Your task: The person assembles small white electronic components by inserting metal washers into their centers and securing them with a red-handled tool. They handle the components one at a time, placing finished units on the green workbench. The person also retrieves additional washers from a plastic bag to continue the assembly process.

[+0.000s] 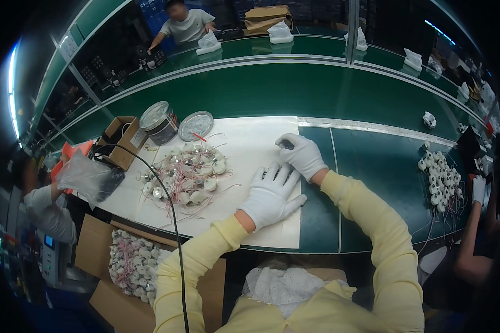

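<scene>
Two white-gloved hands on a white paper sheet (pixel 250 144). Right hand (pixel 301 155) pinches a small dark round part (pixel 286 145) at the sheet's far right edge; its long axis cannot be told. Left hand (pixel 270 191) lies flat, fingers spread, pointing away.
</scene>
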A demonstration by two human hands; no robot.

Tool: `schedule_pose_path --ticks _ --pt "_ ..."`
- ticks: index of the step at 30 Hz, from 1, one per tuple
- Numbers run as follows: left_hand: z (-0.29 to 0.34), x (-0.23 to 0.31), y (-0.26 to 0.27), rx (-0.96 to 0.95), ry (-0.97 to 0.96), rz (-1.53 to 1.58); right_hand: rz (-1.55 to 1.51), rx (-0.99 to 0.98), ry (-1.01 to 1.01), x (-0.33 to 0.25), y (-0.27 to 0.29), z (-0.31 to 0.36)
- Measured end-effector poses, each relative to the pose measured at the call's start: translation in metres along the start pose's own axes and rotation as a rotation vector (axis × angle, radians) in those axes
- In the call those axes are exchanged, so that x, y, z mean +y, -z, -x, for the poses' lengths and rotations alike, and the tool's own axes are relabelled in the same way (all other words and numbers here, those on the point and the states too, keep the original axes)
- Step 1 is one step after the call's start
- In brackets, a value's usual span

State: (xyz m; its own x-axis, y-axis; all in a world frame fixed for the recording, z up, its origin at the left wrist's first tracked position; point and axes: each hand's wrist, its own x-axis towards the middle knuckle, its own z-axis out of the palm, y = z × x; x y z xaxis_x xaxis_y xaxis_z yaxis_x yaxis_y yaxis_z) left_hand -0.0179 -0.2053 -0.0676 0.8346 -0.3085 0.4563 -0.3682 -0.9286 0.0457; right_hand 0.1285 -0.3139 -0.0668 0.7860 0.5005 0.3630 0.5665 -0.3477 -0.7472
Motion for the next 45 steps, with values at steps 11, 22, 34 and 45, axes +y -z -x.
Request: schedule_pose_path --ticks 11,22,34,45 --pt "0.002 -0.002 0.009 -0.034 -0.002 -0.003 -0.055 -0.029 -0.074 -0.006 -0.005 -0.004" --pt "-0.043 -0.041 0.014 0.309 0.206 0.268 0.034 -0.01 0.058 -0.008 -0.004 0.0" --pt "-0.052 -0.069 -0.03 0.277 0.533 1.259 0.149 0.009 0.188 0.002 -0.002 0.012" --pt "-0.045 -0.057 -0.026 0.278 0.504 1.11 0.215 -0.048 0.205 -0.007 0.002 0.016"
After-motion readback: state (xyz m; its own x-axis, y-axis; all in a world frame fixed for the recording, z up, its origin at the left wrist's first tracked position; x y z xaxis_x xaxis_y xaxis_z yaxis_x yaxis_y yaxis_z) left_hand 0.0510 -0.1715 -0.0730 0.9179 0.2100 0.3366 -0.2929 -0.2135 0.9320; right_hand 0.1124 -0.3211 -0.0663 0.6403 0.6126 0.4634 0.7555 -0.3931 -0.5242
